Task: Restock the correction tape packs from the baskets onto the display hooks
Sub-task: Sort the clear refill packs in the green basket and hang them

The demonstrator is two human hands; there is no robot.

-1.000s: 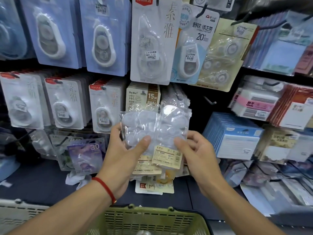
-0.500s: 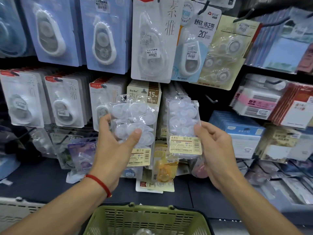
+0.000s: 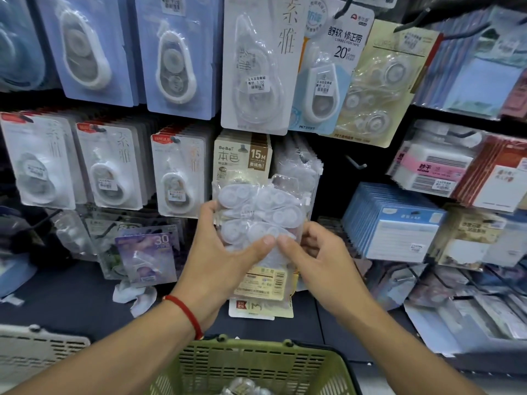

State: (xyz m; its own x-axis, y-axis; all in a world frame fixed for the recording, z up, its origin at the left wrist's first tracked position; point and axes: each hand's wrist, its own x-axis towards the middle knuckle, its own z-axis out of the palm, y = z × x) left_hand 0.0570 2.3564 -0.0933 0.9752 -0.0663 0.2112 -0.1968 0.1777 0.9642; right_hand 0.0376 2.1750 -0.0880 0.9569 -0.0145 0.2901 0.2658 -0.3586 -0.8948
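A clear bag of several white correction tapes (image 3: 256,215) with a yellow label at its bottom is held up in front of the display. My left hand (image 3: 225,260) grips its left side, thumb across the front. Beside that thumb, the thumb of my right hand (image 3: 322,263) pinches the bag's lower right, its fingers curled behind. Whether one bag or two overlapping bags are held, I cannot tell. Right behind it, a row of the same clear packs (image 3: 299,166) hangs on a hook. A green basket (image 3: 256,363) with more packs sits below my arms.
Carded correction tapes fill the hooks to the left and above. A bare hook (image 3: 355,163) juts out to the right of the clear packs. Blue note pads (image 3: 393,220) hang further right. A grey basket (image 3: 37,349) sits at the lower left. Loose packs lie on the dark shelf.
Half a second ago each hand held a separate clear pack, apart. Now both hands have come together at the centre, thumbs nearly touching on the pack.
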